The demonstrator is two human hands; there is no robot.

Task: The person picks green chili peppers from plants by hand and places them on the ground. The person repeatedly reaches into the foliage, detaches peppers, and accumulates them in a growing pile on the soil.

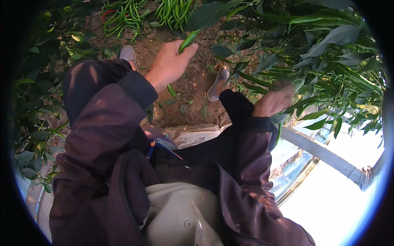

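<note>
My left hand (172, 63) is closed around a green chili pepper (188, 41), which sticks out past the thumb and index finger. Below the same hand a curved piece of green pepper (171, 90) shows; whether it is held too is unclear. On the right, my right hand (274, 100) reaches in among the leaves of a pepper plant (332, 64), beside long hanging green peppers (255, 80). Its fingers are blurred and partly hidden by foliage. Two piles of picked green peppers, a left one (124, 18) with some red in it and a right one (175, 12), lie on the soil.
Pepper plants (34, 117) also line the left side. Between my shoes (127, 54) is bare brown soil (194, 73) with small weeds. A pale sheet (194, 135) lies close to my legs. At the lower right are a concrete beam (320, 153) and bright plastic sheeting.
</note>
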